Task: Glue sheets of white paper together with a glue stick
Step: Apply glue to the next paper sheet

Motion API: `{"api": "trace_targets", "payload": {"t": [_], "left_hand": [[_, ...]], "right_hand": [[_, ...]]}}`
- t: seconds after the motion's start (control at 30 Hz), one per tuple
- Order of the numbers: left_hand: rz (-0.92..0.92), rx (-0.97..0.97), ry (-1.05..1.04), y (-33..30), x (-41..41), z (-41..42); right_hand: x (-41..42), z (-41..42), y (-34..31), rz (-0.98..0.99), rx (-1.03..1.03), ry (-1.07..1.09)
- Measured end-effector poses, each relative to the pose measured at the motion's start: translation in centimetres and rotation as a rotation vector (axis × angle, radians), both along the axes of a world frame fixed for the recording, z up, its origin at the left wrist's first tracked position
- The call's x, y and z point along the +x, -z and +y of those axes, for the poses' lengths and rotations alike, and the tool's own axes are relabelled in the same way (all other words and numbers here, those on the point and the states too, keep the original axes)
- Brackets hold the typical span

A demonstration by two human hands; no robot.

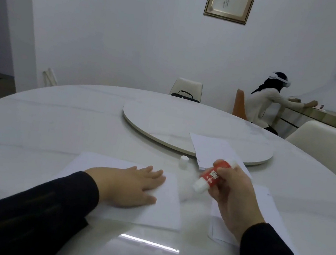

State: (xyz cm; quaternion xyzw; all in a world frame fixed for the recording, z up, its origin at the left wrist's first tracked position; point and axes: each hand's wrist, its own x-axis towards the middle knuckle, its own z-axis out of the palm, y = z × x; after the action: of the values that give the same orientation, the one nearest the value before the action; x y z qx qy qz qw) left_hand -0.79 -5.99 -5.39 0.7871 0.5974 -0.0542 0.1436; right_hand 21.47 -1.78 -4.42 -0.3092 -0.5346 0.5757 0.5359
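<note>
On the surface (55, 124), a sheet (164, 209) lies near the front edge with the left hand (131, 184) flat on it. To its right lies a paper stack (268, 206); the right hand (233, 197) holds the glue stick (209, 176) above the gap between them. A cap (183, 162) stands behind the sheet. Another sheet (213, 149) overlaps the turntable (164, 116) at the centre.

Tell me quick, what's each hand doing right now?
Left hand: open, fingers flat, pressing on the white paper sheet.
Right hand: closed, fingers curled round the red glue stick, held above the table.
</note>
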Motion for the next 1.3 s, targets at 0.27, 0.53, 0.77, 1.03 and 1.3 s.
{"api": "trace_targets", "payload": {"t": [0.27, 0.53, 0.77, 1.03, 1.3], "left_hand": [[0.083, 0.241, -0.362, 0.3, 1.8, -1.3], [-0.302, 0.096, -0.187, -0.4, -0.7, -1.5], [-0.092, 0.212, -0.277, 2.6, 0.3, -1.1], [-0.049, 0.201, -0.241, 2.8, -0.2, -0.5], [-0.051, 0.175, -0.233, 2.6, -0.1, -0.5]], "right_hand": [[0.2, 0.2, -0.3, 0.091, -0.03, 0.053], [-0.1, 0.1, -0.1, -0.034, 0.091, 0.045], [-3.5, 0.8, -1.4, -0.29, 0.248, 0.116], [-7.5, 2.6, -0.6, -0.63, 0.365, 0.101], [-7.0, 2.8, 0.1, -0.866, 0.526, 0.037]]}}
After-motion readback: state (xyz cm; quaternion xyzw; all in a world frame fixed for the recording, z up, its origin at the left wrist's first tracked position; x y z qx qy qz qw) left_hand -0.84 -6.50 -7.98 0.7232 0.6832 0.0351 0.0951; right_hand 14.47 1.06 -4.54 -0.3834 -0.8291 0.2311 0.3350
